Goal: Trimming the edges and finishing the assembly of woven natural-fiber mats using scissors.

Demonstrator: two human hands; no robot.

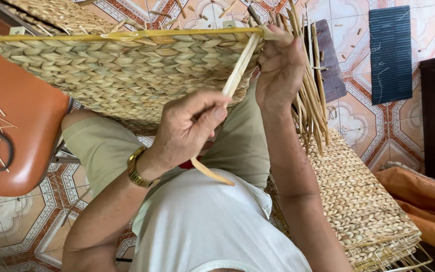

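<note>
Head view: left hand [190, 128] pinches pale reed strip [237, 73] against woven mat [127, 70].

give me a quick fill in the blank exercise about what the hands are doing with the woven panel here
1. The left hand pinches a pale flat ____ that runs up to the yellow rim of the woven panel.
2. The right hand grips the panel's upper ____ corner.
3. A pair of ____ lies on the orange chair.
4. On the left wrist sits a ____-coloured watch.

Missing words: strip; right; scissors; gold
</note>
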